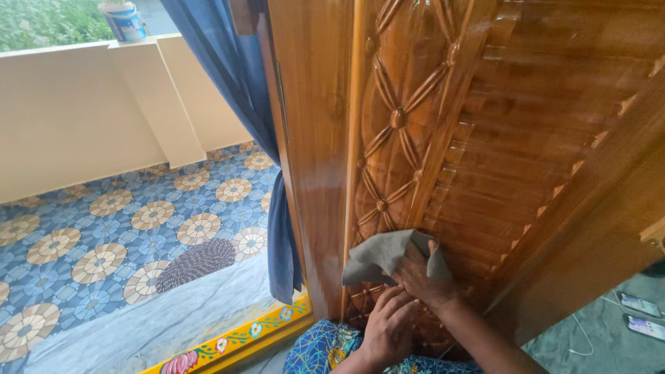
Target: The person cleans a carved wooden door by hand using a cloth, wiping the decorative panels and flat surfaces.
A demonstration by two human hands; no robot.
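From here I see the tall carved door of varnished golden-brown wood standing upright with its long axis vertical, and both hands work low on it, near its bottom edge beside the carved lattice strip. My right hand presses the crumpled grey cloth flat against the ribbed panel, fingers closed over it, so the cloth lies up and to the left of that hand. My left hand sits just below, touching the right, fingers spread on the carving and holding nothing.
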